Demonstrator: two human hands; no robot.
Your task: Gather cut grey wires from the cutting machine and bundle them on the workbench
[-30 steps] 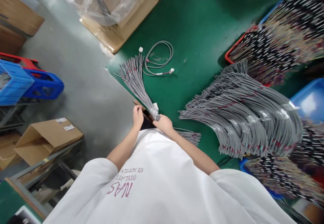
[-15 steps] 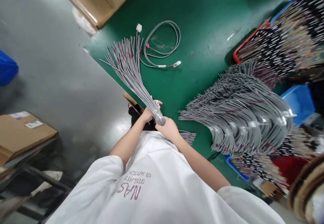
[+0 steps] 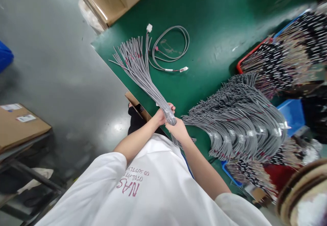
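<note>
A long bundle of grey cables (image 3: 150, 87) lies slantwise over the near edge of the green table, its cut ends fanned out towards the upper left. Clear tape or film wraps it close to my hands. My left hand (image 3: 161, 115) is closed around the bundle from beneath, fingertips showing on its far side. Just below the wrapped part, my right hand (image 3: 178, 130) grips the same bundle, its fingers partly hidden. Beside the fanned ends rests a looped grey cable (image 3: 187, 43) with white connectors (image 3: 149, 28) on it.
Several taped bundles of grey cables (image 3: 237, 123) are piled on the table (image 3: 209, 18) at right. Beyond them are a red bin (image 3: 239, 66) and blue bins (image 3: 292, 115) with wires. A cardboard box (image 3: 112, 1) stands at the upper left, another carton (image 3: 22, 125) at far left.
The view has shifted, so the table's things appear a little displaced. Both hands keep hold of the bundle and sit slightly further right; more of its lower end shows below my right hand.
</note>
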